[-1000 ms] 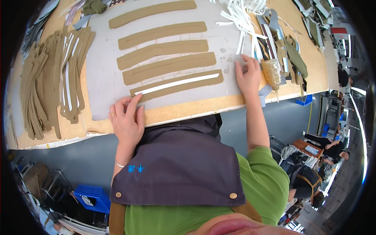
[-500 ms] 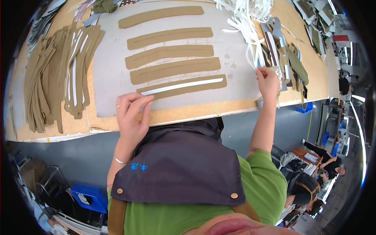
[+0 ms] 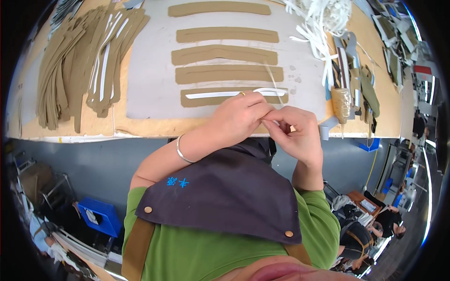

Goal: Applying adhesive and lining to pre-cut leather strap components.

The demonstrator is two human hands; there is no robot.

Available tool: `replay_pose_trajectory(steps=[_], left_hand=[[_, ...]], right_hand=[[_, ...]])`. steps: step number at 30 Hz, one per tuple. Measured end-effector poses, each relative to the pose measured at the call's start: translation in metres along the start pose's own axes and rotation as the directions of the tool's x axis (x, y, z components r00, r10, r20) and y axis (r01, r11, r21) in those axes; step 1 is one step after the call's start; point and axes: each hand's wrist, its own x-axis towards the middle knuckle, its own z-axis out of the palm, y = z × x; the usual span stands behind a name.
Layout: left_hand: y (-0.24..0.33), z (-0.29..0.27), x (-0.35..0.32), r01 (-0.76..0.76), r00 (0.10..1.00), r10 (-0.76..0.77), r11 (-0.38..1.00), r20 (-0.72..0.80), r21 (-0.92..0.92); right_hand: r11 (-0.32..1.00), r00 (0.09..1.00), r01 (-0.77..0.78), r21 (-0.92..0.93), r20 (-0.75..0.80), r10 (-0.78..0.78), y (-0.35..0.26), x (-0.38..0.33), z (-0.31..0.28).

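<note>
Head cam looking down: a thin white strip (image 3: pixel 229 94) lies along the nearest tan strip (image 3: pixel 206 98), the closest of five tan strips on the gray mat (image 3: pixel 150 70) on the counter (image 3: pixel 140 125). Left hand (image 3: pixel 239 117) and right hand (image 3: pixel 295 131) meet over the counter's front edge, fingers curled and pinched together. They're probably pinching the white strip's end, though it's hard to see.
</note>
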Motion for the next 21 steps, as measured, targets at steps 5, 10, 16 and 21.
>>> replay_pose_trajectory(steps=[5, 10, 16, 21], left_hand=[[-0.001, -0.003, -0.013, 0.074, 0.987, -0.121, 0.925, -0.102, -0.374], [-0.011, -0.019, -0.009, 0.044, 0.945, -0.162, 0.923, -0.285, -0.382], [-0.013, -0.030, -0.030, 0.255, 0.967, -0.255, 0.967, -0.023, -0.014], [-0.029, -0.014, -0.048, 0.292, 0.954, -0.299, 0.930, -0.001, 0.223]], right_hand=[[0.935, 0.970, 0.239, 0.263, -0.109, -0.217, 0.027, 0.014, 0.032], [0.755, 0.990, -0.118, 0.645, 0.138, 0.037, 0.042, 0.019, 0.049], [0.956, 0.966, 0.047, -0.290, -0.229, -0.118, 0.066, 0.038, 0.011], [0.856, 0.954, -0.275, -0.438, -0.236, 0.186, 0.089, 0.033, 0.013]])
